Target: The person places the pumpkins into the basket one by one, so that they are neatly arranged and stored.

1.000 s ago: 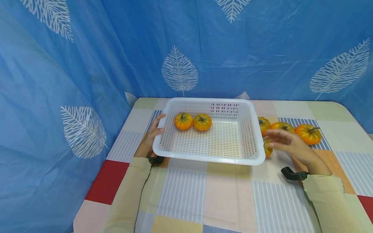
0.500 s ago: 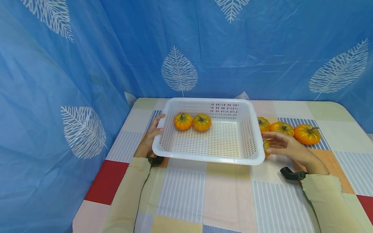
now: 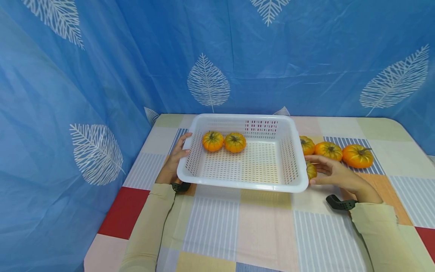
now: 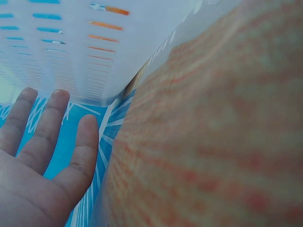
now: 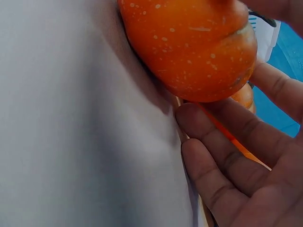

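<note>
A white slotted plastic basket [image 3: 234,184] has two small orange pumpkins [image 3: 213,142] side by side in its left half. My left hand [image 3: 174,159] is at the basket's left side, fingertips against the rim; in the left wrist view its fingers [image 4: 47,127] look fairly straight. To the right of the basket, my right hand [image 3: 334,175] grips another small pumpkin [image 3: 310,170], which the basket's side and the hand partly hide. The right wrist view shows the fingers [image 5: 227,156] around this pumpkin [image 5: 194,52], which sits low by the cloth.
Behind my right hand, more pumpkins [image 3: 358,156] lie in a row on the patchwork tablecloth [image 3: 265,234]. The one closest to the basket [image 3: 306,146] is partly covered by its rim. A blue curtain [image 3: 163,56] with white leaves hangs along the back and left.
My right hand has come slightly left and down, and its thumb and fingers have closed around the pumpkin beside the basket. The left hand and the basket stay put.
</note>
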